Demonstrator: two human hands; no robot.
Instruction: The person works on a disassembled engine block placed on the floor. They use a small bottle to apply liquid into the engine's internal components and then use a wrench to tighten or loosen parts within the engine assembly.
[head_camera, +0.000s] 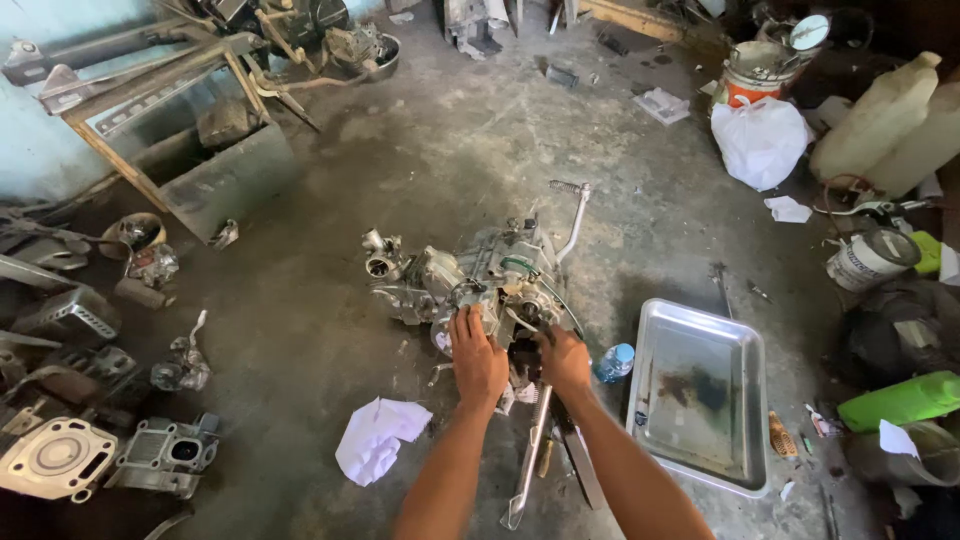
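Around one engine (480, 285) on the floor there were two hands (478, 362) upon it, one steel tray (700, 395) to its right, one small bottle (615, 362) between them, one crumpled paper (375, 438) below left, one white bag (760, 140) and two pale jugs (880, 115) far upper right, two cylinder castings (60, 458) far lower left.

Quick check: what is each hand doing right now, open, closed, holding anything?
Left hand: flat and open on the engine, gripping nothing.
Right hand: curled against the engine; grip cannot be told.
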